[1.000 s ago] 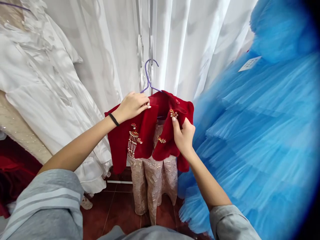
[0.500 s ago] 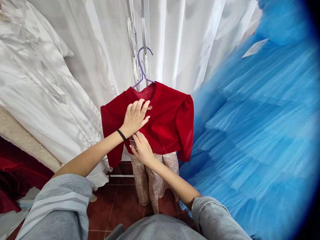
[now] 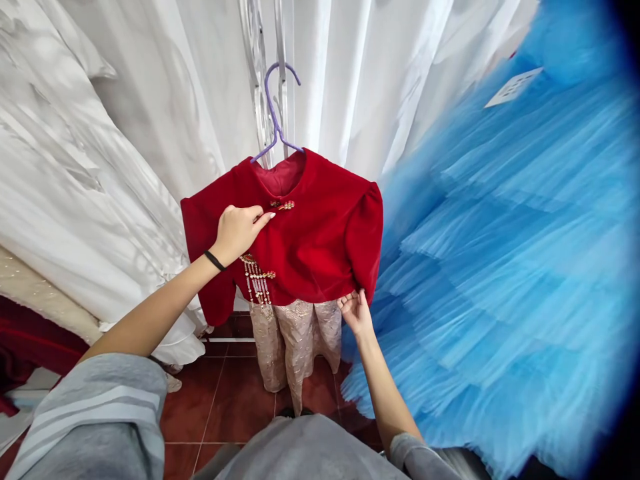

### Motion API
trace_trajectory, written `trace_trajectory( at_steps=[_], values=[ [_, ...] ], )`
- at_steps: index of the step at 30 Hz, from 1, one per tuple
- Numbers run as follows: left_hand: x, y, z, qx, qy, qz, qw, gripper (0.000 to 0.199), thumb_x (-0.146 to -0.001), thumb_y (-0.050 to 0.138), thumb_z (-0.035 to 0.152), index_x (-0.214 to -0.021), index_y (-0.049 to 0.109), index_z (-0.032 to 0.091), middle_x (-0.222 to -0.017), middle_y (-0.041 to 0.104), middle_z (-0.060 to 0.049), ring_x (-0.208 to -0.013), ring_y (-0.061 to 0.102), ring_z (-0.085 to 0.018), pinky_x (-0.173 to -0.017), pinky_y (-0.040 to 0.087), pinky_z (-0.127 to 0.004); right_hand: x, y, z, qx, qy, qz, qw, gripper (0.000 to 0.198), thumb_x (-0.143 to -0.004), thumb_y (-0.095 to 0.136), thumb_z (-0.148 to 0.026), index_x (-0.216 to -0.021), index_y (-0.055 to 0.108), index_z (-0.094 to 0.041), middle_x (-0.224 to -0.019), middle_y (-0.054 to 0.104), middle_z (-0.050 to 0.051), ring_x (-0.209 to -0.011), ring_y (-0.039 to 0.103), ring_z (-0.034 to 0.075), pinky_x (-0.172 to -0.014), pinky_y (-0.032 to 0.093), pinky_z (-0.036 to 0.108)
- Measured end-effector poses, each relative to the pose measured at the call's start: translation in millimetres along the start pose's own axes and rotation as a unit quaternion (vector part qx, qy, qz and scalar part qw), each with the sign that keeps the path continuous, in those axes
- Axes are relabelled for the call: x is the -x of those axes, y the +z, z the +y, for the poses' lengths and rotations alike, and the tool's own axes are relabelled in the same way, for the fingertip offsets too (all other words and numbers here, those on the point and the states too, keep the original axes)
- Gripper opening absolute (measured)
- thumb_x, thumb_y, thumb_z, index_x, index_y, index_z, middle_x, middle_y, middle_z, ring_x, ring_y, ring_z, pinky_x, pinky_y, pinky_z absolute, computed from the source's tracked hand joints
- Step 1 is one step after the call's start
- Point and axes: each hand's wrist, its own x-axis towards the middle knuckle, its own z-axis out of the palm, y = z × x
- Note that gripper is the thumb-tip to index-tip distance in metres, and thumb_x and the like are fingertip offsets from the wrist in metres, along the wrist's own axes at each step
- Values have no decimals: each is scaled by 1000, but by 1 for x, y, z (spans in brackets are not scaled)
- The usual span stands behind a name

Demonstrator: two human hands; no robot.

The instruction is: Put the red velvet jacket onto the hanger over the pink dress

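A red velvet jacket [image 3: 320, 233] with puffed sleeves hangs upright on a purple hanger [image 3: 274, 113]. My left hand [image 3: 239, 230] lies against the jacket's front, fingers curled into the velvet and thumb pointing right, just below a jewelled clasp [image 3: 283, 205]. A black band circles that wrist. Lower on the front, beaded tassels [image 3: 257, 283] dangle beside a second clasp. At the hem by the right-hand cuff is my right hand [image 3: 356, 312], palm turned up, with loosely bent fingers and the thumb apart. Beneath the jacket hangs a pale pink brocade garment [image 3: 293, 343].
Layered blue tulle [image 3: 490, 280] fills the right side, with a white tag [image 3: 514, 87] near its top. White gowns [image 3: 100, 200] hang on the left. Behind the hanger are white curtains [image 3: 335, 73] and metal chain-like strips [image 3: 256, 67]. Dark red tiles [image 3: 240, 400] cover the floor.
My right hand has left the tassels and moved right to the hem beside the cuff, uncovering the beads. My left hand has shifted left, its fingers now curled, and the upper clasp shows fully.
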Motion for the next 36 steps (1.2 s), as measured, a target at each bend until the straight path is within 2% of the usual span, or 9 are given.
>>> trace_trajectory(
  at_steps=[9,13,16,19,22,25,29,32,36],
  values=[
    [1,4,-1,-17,4,-9,1000,41,-96,48,46,-68,60,19,-60,64,-5,-59,58,-21,-69,36,-34,35,55,40,-49,138,83,986,66,-62,47,-88,-66,53,-23,-63,64,7,-56,58,20,-55,50,36],
    [15,7,-14,30,-9,72,997,39,-100,40,41,-80,64,18,-76,69,-7,-72,63,-21,-73,40,-33,42,59,20,33,144,107,983,59,-66,54,-77,-54,50,-20,-50,52,4,-51,51,17,-52,44,30],
    [44,16,-25,76,-67,153,983,32,-99,38,34,-96,66,19,-91,69,-8,-86,64,-21,-80,45,-31,33,44,-25,139,55,197,969,49,-77,54,-64,-58,55,-18,-59,56,7,-62,53,19,-66,47,33],
    [71,35,-21,86,-173,213,958,38,-92,53,38,-121,59,14,-115,63,-15,-107,60,-26,-93,47,-36,3,48,-83,275,-172,304,896,49,-85,52,-57,-101,65,-13,-108,63,19,-105,58,28,-95,46,45],
    [72,54,-6,59,-246,252,934,97,-74,72,54,-146,32,2,-145,38,-29,-137,37,-39,-113,33,-50,-41,76,-125,378,-277,306,829,97,-75,60,-68,-146,32,-7,-153,23,30,-145,22,41,-111,29,62],
    [61,62,1,45,-286,251,924,117,-69,73,63,-152,18,2,-155,20,-33,-145,20,-46,-116,23,-59,-76,90,-136,440,-235,284,819,108,-77,58,-63,-153,11,-4,-158,-4,31,-149,-2,46,-111,16,72],
    [62,43,-30,22,-252,250,935,77,-84,65,42,-149,38,13,-155,32,-24,-141,29,-42,-115,25,-58,-92,43,-141,443,-200,330,809,78,-84,48,-27,-155,21,-11,-163,-3,21,-151,-6,41,-112,13,73],
    [58,6,-83,-8,-191,277,942,39,-89,54,19,-127,65,19,-141,53,-14,-135,38,-37,-114,27,-54,-119,-22,-175,418,-265,354,794,54,-90,36,-17,-142,51,-21,-162,24,9,-153,0,32,-118,8,66],
    [16,-36,-136,58,-150,262,952,29,-93,48,15,-113,67,5,-113,67,-13,-114,55,-30,-106,38,-53,-190,-63,-230,302,-307,211,877,38,-96,40,-24,-118,67,-9,-135,59,17,-139,40,27,-120,24,51]
  ],
)
